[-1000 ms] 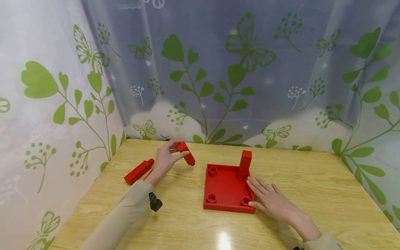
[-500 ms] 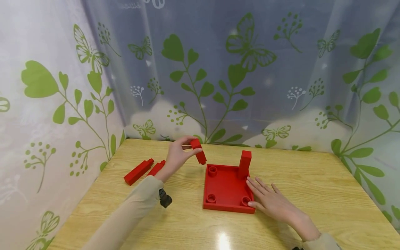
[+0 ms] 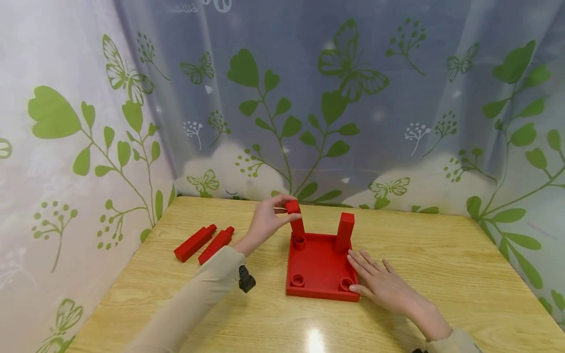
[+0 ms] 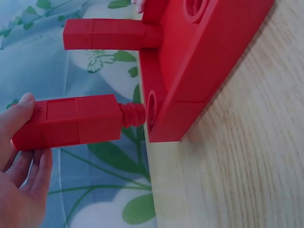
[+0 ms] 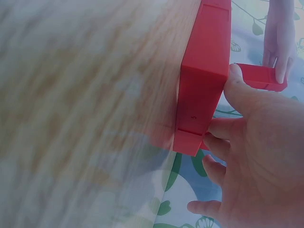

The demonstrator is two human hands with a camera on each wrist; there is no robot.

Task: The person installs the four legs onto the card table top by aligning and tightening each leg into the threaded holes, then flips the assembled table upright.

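Observation:
A square red tray-like base (image 3: 324, 264) lies on the table, with a round socket at each visible corner. One red leg (image 3: 346, 230) stands upright in its far right corner. My left hand (image 3: 268, 218) pinches the blunt end of another red leg (image 4: 71, 121) between thumb and fingers. That leg's threaded end points at the far left socket (image 4: 152, 109); in the left wrist view a slight gap seems to remain between them. My right hand (image 3: 388, 284) rests against the base's right side, fingers straight, thumb near the close right corner.
Two more red legs, one outer (image 3: 195, 243) and one inner (image 3: 216, 245), lie on the table (image 3: 247, 314) left of the base. A patterned curtain (image 3: 282, 98) hangs behind the table and along its sides.
My left hand has carried the leg rightward from beside the two lying legs to above the far left socket, turning it more upright. My right hand and the base have stayed put.

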